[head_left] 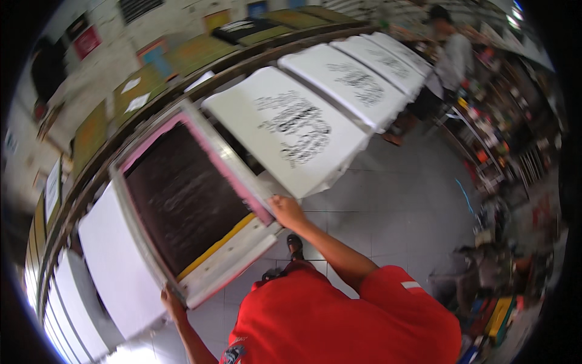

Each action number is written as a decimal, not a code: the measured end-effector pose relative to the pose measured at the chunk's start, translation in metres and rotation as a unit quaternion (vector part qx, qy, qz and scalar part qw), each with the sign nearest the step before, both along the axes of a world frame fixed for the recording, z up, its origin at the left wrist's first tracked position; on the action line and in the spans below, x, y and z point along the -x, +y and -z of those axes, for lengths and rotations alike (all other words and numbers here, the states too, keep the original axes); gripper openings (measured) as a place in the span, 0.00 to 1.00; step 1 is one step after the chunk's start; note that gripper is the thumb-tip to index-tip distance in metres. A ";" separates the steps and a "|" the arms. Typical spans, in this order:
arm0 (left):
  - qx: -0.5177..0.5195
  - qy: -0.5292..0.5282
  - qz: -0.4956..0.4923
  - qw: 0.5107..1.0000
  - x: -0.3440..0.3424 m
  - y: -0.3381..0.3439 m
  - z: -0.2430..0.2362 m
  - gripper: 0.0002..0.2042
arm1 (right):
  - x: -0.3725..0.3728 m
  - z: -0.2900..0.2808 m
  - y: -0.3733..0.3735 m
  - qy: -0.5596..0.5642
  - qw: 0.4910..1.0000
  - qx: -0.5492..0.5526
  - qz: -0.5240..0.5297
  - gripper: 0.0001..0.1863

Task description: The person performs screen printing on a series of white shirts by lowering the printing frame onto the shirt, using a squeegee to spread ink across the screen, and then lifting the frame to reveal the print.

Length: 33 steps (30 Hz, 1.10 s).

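Both my hands hold a screen-printing frame (144,228) by the corners of its near end. Its dark mesh (188,194) is bordered by pink along the far and right sides, and a yellow strip (218,247) runs along a pale board at the near end. My left hand (173,301) is closed on the near left corner. My right hand (286,211) grips the near right corner, its fingers curled over the edge. Right of the frame lies a white cloth panel (236,121) printed with black lettering. A plain white panel (118,261) lies to its left.
More printed white panels (345,76) continue along the sloping table toward the far right, where another person (454,54) stands. Green-brown boards (197,56) line up behind the table rail. A cluttered shelf (485,142) and blurred items occupy the right side, above the grey tiled floor (388,206).
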State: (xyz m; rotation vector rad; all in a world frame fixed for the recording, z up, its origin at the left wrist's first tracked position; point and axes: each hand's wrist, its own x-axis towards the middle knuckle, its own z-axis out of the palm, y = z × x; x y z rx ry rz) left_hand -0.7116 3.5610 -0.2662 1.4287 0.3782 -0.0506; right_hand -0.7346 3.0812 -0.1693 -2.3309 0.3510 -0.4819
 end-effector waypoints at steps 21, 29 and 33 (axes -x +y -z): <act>-0.131 0.019 0.002 0.991 0.021 -0.002 -0.023 0.25 | 0.028 -0.024 0.004 0.042 0.999 -0.021 0.009 0.24; -0.128 0.027 -0.009 0.991 0.022 0.011 -0.002 0.24 | 0.022 -0.022 0.002 0.073 0.997 -0.002 0.015 0.26; -0.077 0.060 -0.020 0.995 0.020 0.005 -0.019 0.21 | 0.016 -0.010 0.001 0.105 0.994 0.006 -0.020 0.27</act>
